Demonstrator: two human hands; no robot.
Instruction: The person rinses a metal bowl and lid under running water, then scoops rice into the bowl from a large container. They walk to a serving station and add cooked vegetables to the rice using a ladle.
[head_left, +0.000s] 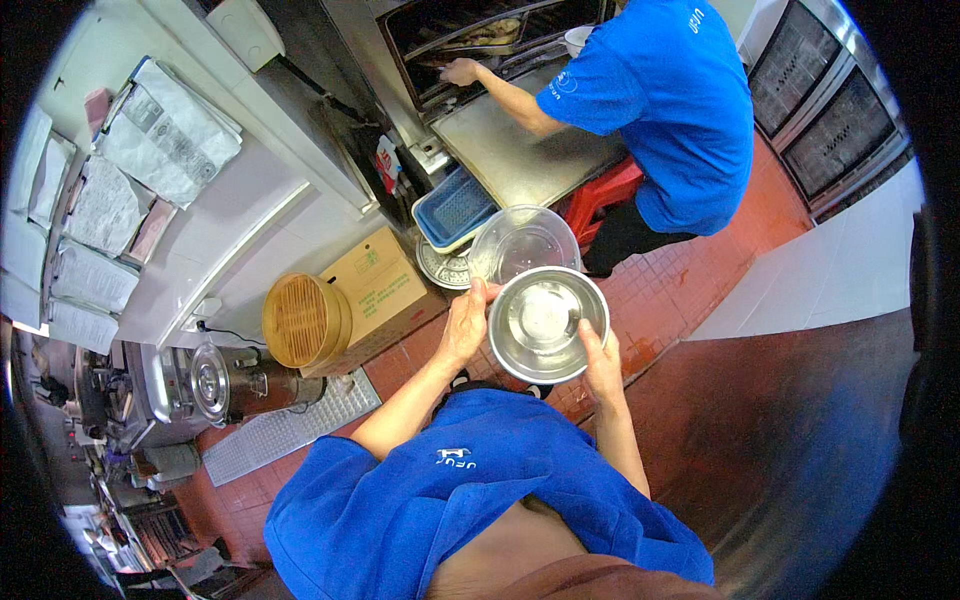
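Note:
My right hand (602, 361) grips the rim of a round stainless steel bowl (541, 319), its thumb over the inner wall. Only shiny metal shows inside the bowl. A clear round plastic container (525, 236) is in my left hand (466, 324), the thumb at its near edge. The bowl's far rim overlaps the near part of the clear container. Both are held out in front of my body, above the tiled floor.
Ahead, a person in a blue shirt (682, 105) reaches into an open oven (495, 45). Its lowered door (536, 142) juts out beside blue plastic baskets (456, 206) and a red stool (600, 195). At left, a bamboo steamer (300, 319) rests on a cardboard box (375, 289).

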